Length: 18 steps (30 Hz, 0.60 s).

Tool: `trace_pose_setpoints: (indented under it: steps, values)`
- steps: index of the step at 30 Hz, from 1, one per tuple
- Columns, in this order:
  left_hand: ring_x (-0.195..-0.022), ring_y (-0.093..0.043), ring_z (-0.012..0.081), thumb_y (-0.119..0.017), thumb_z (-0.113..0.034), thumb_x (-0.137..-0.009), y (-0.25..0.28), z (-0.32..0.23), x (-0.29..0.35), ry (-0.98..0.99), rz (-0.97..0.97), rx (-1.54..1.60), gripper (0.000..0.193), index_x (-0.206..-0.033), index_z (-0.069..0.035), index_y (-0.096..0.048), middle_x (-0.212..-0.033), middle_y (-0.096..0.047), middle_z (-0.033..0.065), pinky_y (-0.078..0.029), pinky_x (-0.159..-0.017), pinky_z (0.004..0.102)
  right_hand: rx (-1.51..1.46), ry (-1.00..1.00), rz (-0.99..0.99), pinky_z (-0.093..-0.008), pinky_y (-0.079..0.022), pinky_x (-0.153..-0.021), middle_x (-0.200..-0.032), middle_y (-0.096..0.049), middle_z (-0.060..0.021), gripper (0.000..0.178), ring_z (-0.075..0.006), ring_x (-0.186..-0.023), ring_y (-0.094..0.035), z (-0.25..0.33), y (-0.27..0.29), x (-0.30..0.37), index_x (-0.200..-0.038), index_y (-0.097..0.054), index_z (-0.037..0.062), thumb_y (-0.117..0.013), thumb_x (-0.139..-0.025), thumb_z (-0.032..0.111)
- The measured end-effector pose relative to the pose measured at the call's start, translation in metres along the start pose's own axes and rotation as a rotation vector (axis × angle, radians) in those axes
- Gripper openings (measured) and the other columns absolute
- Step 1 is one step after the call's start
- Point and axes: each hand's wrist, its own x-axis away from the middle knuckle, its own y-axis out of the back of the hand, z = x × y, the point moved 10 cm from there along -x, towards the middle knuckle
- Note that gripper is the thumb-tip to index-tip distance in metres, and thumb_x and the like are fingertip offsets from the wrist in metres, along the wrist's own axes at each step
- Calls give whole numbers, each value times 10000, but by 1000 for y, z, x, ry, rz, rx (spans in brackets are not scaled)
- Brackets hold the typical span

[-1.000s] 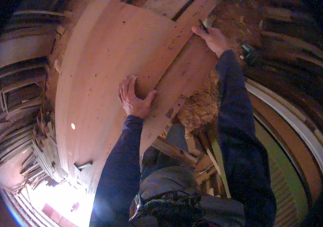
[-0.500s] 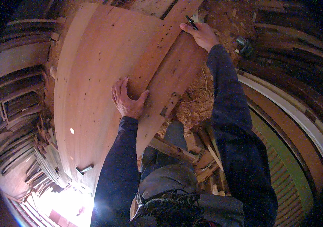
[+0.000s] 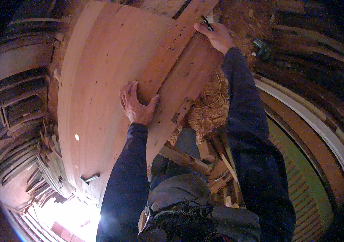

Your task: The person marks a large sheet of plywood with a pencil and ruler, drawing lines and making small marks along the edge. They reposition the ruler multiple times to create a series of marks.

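A wide reddish-brown wooden panel [image 3: 95, 72] lies in front of me, dotted with small dark marks. My left hand [image 3: 138, 105] rests on it with the fingers spread, thumb close to a long straight diagonal edge. Beyond that edge, on the right, runs a narrower board [image 3: 188, 74] with a dark rectangular cutout or patch near its end. At the far end of the edge, my right hand [image 3: 220, 38] is closed round a slim black pen [image 3: 207, 22], whose tip points away from me. Whether the tip touches the wood is unclear.
A small try square [image 3: 90, 178] lies on the panel's near left. Wood shavings [image 3: 208, 113] and a thin cord cover the ground at right, with a dark green power tool [image 3: 262, 49] farther off. Stacked boards [image 3: 18, 101] line the left; curved-looking panels [image 3: 301, 109] stand right.
My right hand and the pen have shifted very slightly to the right. My left hand stays spread at the same place on the panel.
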Motion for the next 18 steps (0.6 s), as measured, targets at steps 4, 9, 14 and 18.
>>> trace_pose_setpoints:
  steps: [4, 9, 14, 18]
  values:
    - [-1389, -430, 373, -882, -456, -692, 0, -2, 1, -7, 31, -32, 841, -1365, -51, -580, -1412, -536, 169, -265, -1221, 517, 132, -25, -5, -352, -487, -775, -868, -685, -13, 657, -147, -805, -618, -5, 2, -4, -1023, -731, 4, -718, -880, 644]
    - [-1419, -398, 387, -810, -512, -793, -2, 4, 6, -33, 40, -72, 862, -1453, -49, -505, -1456, -504, 189, -232, -1233, 520, 234, -113, 15, -371, -487, -799, -857, -685, -33, 690, -148, -821, -619, -6, 4, -1, -1019, -738, 12, -701, -869, 683]
    - [-1375, -441, 386, -746, -406, -880, 19, 50, 31, -53, 44, -56, 705, -1441, -40, -525, -1423, -531, 208, -293, -1191, 520, 150, -97, 48, -360, -491, -880, -988, -734, -72, 719, -180, -940, -650, -4, -4, -1, -1097, -748, -10, -705, -872, 671]
    - [-1215, -557, 379, -730, -263, -888, 94, 107, 114, 132, -173, -45, 460, -1287, -47, -650, -1242, -624, 192, -412, -1073, 511, 215, -224, 94, -358, -472, -1005, -1158, -742, -98, 722, -205, -1100, -658, -22, -5, -6, -1192, -723, -46, -719, -893, 611]
